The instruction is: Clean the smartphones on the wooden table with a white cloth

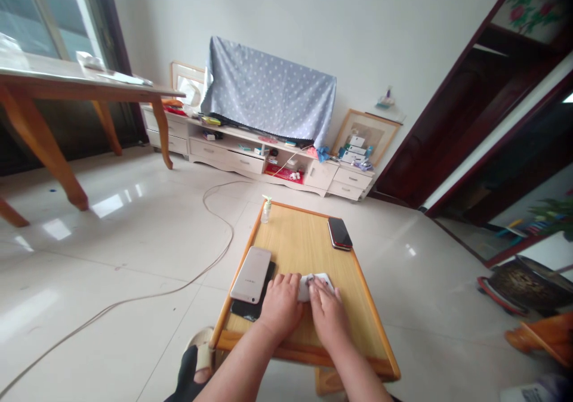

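A small white piece, like a folded cloth (pixel 304 288), lies on the near half of a small wooden table. My left hand (pixel 283 306) grips its left edge, thumb side against it, with the fingers bent down. From the right, my right hand (pixel 330 314) presses its fingers together onto the top of it. Whatever may lie under the white piece is hidden. Just left of my left hand, a rose-gold smartphone (pixel 251 274) rests back up, partly over a black smartphone (pixel 244 311).
Stacked phones (pixel 340 234) lie at the tabletop's (pixel 299 235) far right. A small pump bottle (pixel 266 209) stands at its far left corner. A cable (pixel 215 265) runs over the floor. Beyond are a white TV cabinet (pixel 226 156) and, leftward, a large wooden table (pixel 58 71).
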The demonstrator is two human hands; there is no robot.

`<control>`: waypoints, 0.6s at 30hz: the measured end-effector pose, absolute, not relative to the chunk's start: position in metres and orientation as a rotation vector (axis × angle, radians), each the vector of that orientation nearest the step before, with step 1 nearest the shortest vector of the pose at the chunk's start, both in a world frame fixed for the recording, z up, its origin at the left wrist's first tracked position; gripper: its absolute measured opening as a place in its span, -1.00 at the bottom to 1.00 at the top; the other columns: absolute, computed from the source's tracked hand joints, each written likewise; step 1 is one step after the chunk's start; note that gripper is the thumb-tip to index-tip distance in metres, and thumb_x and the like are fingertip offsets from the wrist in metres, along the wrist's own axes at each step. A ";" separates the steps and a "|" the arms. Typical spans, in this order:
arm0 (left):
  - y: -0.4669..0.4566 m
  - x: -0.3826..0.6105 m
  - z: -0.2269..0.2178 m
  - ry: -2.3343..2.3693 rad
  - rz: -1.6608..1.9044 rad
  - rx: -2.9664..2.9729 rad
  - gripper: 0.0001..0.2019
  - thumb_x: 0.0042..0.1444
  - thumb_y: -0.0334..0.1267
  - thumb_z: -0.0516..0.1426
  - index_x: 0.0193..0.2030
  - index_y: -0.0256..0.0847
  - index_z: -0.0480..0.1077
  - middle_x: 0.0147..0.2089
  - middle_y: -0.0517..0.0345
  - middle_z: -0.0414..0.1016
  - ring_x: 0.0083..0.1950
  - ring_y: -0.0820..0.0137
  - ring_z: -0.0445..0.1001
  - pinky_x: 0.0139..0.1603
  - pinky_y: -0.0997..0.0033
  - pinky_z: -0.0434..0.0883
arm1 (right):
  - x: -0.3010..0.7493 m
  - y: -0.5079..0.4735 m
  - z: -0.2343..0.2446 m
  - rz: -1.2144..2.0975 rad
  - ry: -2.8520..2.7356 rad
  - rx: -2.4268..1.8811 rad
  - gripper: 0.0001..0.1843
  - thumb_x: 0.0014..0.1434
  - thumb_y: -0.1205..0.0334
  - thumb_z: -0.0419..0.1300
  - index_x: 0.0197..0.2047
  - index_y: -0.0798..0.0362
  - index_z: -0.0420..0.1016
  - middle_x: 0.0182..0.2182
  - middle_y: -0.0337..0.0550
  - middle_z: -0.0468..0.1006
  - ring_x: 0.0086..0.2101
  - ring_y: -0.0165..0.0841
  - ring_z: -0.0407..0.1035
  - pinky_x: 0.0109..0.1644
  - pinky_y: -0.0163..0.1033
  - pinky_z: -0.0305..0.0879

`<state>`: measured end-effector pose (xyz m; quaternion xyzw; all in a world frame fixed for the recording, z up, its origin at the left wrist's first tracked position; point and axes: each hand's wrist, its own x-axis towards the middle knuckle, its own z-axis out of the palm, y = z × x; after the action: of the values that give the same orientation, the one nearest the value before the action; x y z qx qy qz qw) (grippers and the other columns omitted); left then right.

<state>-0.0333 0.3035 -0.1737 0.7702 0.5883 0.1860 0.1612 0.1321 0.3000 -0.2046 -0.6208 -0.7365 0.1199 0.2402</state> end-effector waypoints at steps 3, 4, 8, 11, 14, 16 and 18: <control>0.304 -0.032 -0.174 1.688 0.531 2.194 -0.58 0.10 -0.30 0.08 0.13 -0.09 0.27 0.07 0.02 0.45 0.09 0.14 0.32 0.05 0.18 0.24 | 0.140 0.308 -0.201 0.305 -1.934 -1.810 -0.45 0.49 0.04 -0.20 0.31 0.04 0.41 0.30 0.00 0.37 0.36 -0.08 0.12 0.45 0.30 -0.16; 0.304 -0.032 -0.174 1.689 0.534 2.191 -0.60 0.11 -0.29 0.07 0.13 -0.09 0.27 0.07 0.02 0.45 0.09 0.14 0.32 0.04 0.19 0.24 | 0.138 0.308 -0.200 0.314 -1.944 -1.810 -0.44 0.48 0.04 -0.20 0.31 0.05 0.41 0.30 0.01 0.37 0.36 -0.08 0.11 0.45 0.29 -0.15; 0.305 -0.032 -0.175 1.689 0.550 2.189 -0.69 0.24 -0.26 -0.01 0.11 -0.08 0.28 0.05 0.02 0.46 0.07 0.16 0.34 0.01 0.20 0.24 | 0.120 0.296 -0.202 0.400 -2.096 -1.643 -0.46 0.48 0.05 -0.19 0.33 -0.01 0.38 0.31 -0.05 0.36 0.35 -0.14 0.13 0.46 0.18 -0.09; 0.305 -0.033 -0.175 1.689 0.548 2.196 -0.70 0.26 -0.24 -0.03 0.11 -0.07 0.28 0.04 0.03 0.46 0.07 0.16 0.35 0.01 0.19 0.24 | 0.119 0.296 -0.202 0.398 -2.123 -1.599 -0.49 0.48 0.09 -0.16 0.31 -0.06 0.41 0.30 -0.08 0.38 0.34 -0.16 0.17 0.46 0.18 -0.10; 0.306 -0.032 -0.175 1.696 0.540 2.199 -0.63 0.16 -0.26 0.05 0.12 -0.08 0.28 0.05 0.02 0.45 0.08 0.14 0.34 0.02 0.17 0.25 | 0.130 0.310 -0.202 0.317 -2.070 -1.693 -0.52 0.44 0.17 -0.11 0.26 -0.03 0.47 0.28 -0.04 0.40 0.33 -0.12 0.18 0.44 0.24 -0.06; 0.306 -0.032 -0.176 1.702 0.538 2.197 -0.57 0.08 -0.29 0.09 0.13 -0.09 0.27 0.05 0.02 0.45 0.08 0.13 0.33 0.03 0.17 0.25 | 0.136 0.318 -0.203 0.254 -2.045 -1.763 -0.53 0.41 0.23 -0.08 0.26 0.00 0.47 0.29 -0.01 0.39 0.34 -0.09 0.16 0.42 0.28 -0.05; 0.306 -0.032 -0.176 1.705 0.541 2.193 -0.58 0.08 -0.29 0.09 0.13 -0.09 0.28 0.04 0.01 0.45 0.09 0.13 0.33 0.04 0.17 0.25 | 0.136 0.319 -0.205 0.234 -2.069 -1.770 -0.51 0.38 0.29 -0.07 0.28 0.02 0.45 0.30 0.00 0.38 0.34 -0.08 0.15 0.42 0.28 -0.04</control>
<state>-0.0318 0.3061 -0.1760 0.7655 0.5953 0.1887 0.1551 0.1361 0.3185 -0.2047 -0.6342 -0.7413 0.0840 0.2030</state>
